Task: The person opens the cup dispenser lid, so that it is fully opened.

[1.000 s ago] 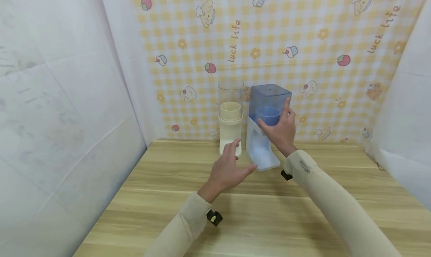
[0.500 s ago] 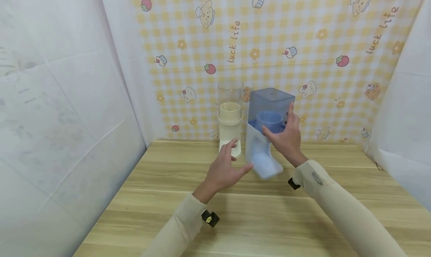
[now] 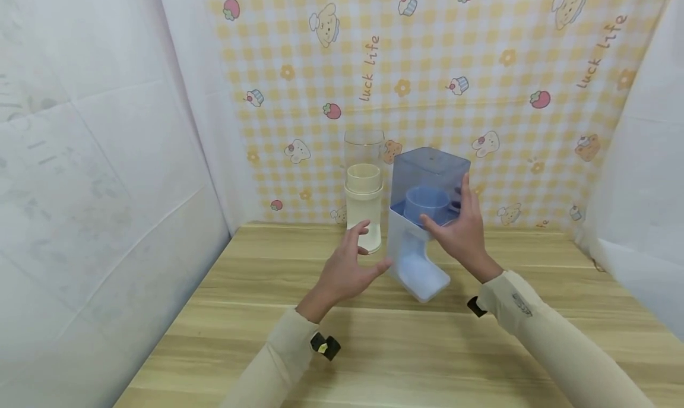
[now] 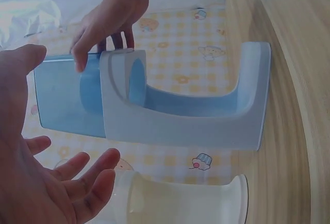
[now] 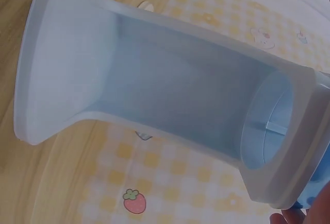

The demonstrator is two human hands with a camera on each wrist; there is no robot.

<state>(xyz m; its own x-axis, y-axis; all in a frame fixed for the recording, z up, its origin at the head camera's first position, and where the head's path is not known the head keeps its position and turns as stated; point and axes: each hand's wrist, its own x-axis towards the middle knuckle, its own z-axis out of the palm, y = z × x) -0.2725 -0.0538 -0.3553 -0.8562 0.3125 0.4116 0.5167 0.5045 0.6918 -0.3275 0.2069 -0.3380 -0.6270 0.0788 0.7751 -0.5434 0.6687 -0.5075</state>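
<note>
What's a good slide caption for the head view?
Right hand gripping the blue dispenser, left hand open nearby, cream dispenser standing to its left on the table.

boxy pale-white plastic holder with translucent blue hood (image 3: 402,228) | state: hood (image 3: 422,169) on, round blue inner cup (image 3: 427,202) showing through | pose: upright, flat foot (image 3: 424,279) jutting out below the right hand (image 3: 464,237) | place: gripped by the right hand at its upper side, just right of the left hand (image 3: 346,272)
</note>
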